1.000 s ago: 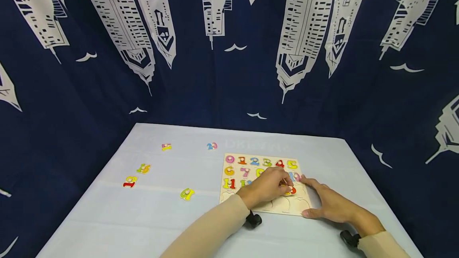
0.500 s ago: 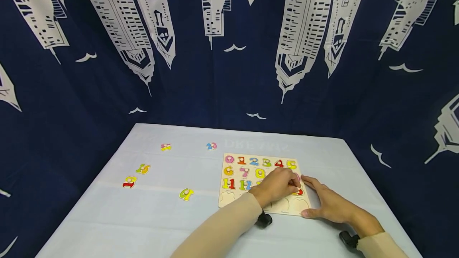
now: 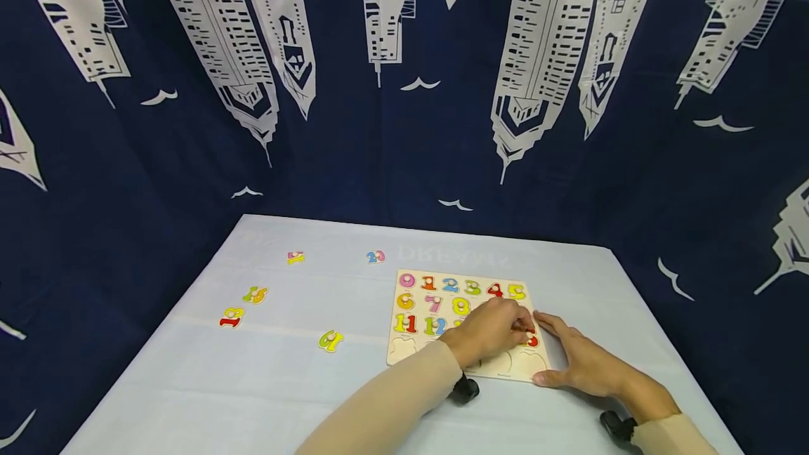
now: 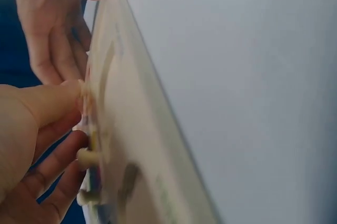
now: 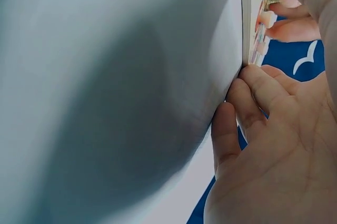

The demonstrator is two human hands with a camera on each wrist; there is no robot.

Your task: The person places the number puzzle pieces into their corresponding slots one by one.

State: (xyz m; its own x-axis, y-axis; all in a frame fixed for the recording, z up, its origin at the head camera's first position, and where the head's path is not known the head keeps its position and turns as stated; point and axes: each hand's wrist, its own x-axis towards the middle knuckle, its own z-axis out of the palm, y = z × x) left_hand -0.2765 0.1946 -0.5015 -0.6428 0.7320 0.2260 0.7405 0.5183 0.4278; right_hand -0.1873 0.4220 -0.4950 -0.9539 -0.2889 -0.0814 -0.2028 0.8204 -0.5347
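A wooden number puzzle board (image 3: 401, 351) lies on the white table, its upper rows holding coloured number pieces with small knobs. My left hand (image 3: 489, 328) reaches over the board and pinches the knob of a red number piece (image 3: 529, 340) near the right end of the third row. The hand covers part of that piece and its neighbours; whether it sits fully in its recess I cannot tell. At the board's right side, my right hand (image 3: 588, 364) rests with extended fingers touching the edge and the thumb by the near corner. In the right wrist view its fingertips (image 5: 225, 116) meet the table.
Loose number pieces lie left of the board: a yellow-green piece (image 3: 331, 341), a red-and-yellow piece (image 3: 232, 317), a yellow-orange piece (image 3: 255, 294) and a pink-and-yellow piece (image 3: 296, 258). A blue-and-pink 20 piece (image 3: 376, 257) lies behind the board. A dark patterned cloth (image 3: 379, 146) hangs behind.
My left hand has moved right along the third row with the red piece, then stays near the board's right end. The right hand keeps its place at the edge.
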